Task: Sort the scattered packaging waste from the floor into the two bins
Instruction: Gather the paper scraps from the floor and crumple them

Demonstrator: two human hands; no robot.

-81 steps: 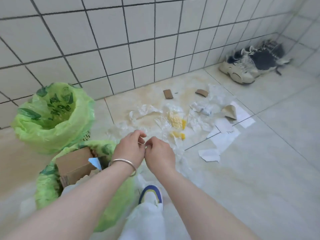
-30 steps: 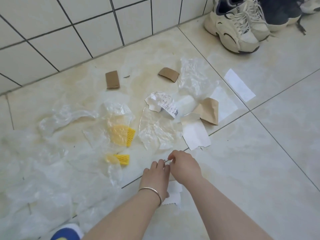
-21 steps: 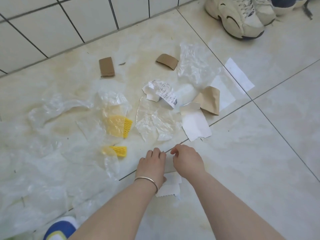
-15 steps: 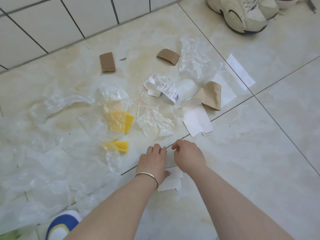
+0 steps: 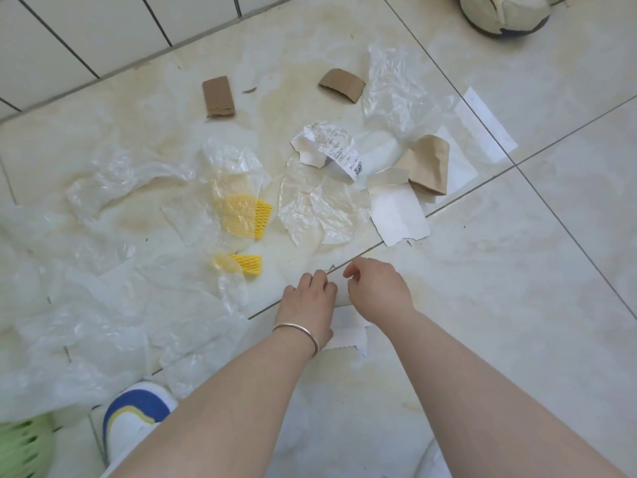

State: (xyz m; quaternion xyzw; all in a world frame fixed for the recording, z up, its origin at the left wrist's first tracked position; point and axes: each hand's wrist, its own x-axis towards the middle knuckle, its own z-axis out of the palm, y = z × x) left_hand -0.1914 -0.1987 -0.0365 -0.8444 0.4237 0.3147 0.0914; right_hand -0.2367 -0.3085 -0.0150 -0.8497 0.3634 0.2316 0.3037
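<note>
Head view of a tiled floor strewn with packaging waste. At lower centre of the frame, the left hand [image 5: 307, 298] lies palm-down on a white paper scrap [image 5: 346, 334], its fingers loosely bent over the far edge; a bangle [image 5: 299, 331] circles the wrist. The hand appears to pin the sheet flat so that its edge can be worked free of the smooth tile. Just to its right, the right hand [image 5: 377, 288] curls its fingers inward toward the same edge, thumb and forefinger close together; whether they already pinch the paper cannot be told, since the fingertips face away from the camera.

The remaining waste lies above the hands. Centre: a crumpled receipt [image 5: 332, 148], a torn white card [image 5: 400, 210], a folded brown paper piece [image 5: 429, 165]. Upper centre: two cardboard pieces [image 5: 218, 96] and [image 5: 342, 85]. Left half: sheets of clear plastic film [image 5: 103, 305], with two yellow foam nets [image 5: 246, 215] and [image 5: 247, 265] partly under it. A white strip [image 5: 486, 124] lies at right.

Only a green bin liner [image 5: 20, 446] shows, at the lower left corner beside a shoe toe [image 5: 132, 415]; the bins are otherwise out of frame. Most items are still on the floor, so sorting seems far from complete. Judged step: lifting the paper scrap.
</note>
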